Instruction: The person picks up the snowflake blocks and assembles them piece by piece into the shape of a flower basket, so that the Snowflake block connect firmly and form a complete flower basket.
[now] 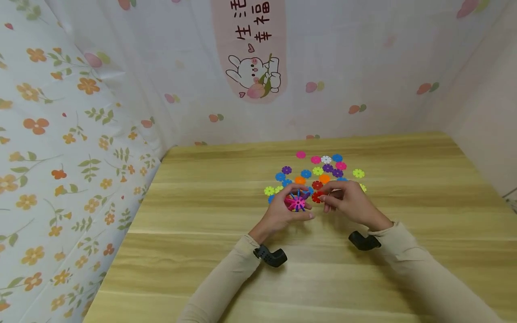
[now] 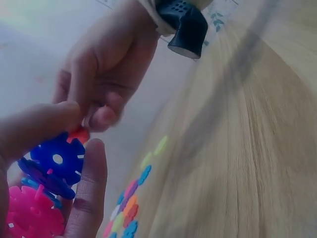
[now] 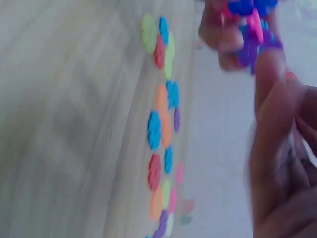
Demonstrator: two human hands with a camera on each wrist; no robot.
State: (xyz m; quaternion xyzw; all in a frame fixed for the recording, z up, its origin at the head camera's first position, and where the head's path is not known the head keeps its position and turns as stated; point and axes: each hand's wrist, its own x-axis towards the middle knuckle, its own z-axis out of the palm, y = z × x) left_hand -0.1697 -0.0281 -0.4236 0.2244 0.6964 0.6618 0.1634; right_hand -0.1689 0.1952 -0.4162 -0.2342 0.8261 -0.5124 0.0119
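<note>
My left hand (image 1: 284, 208) holds a cluster of joined snowflake discs (image 1: 298, 203), with pink, blue and purple pieces set at angles to each other. Up close in the left wrist view, a dark blue disc (image 2: 58, 159) and a pink disc (image 2: 34, 212) sit between the thumb and fingers. Just to the right, my right hand (image 1: 349, 202) pinches a red snowflake disc (image 1: 317, 197) at its fingertips. Fingers cover much of that red disc (image 2: 79, 134) in the left wrist view, where it appears close to the blue disc. Whether the two touch, I cannot tell.
Loose snowflake discs in several colours lie flat on the wooden table (image 1: 194, 215) beyond both hands, among them a white disc (image 1: 326, 159) and a yellow-green disc (image 1: 358, 173). Patterned curtains (image 1: 181, 80) hang at the back and left.
</note>
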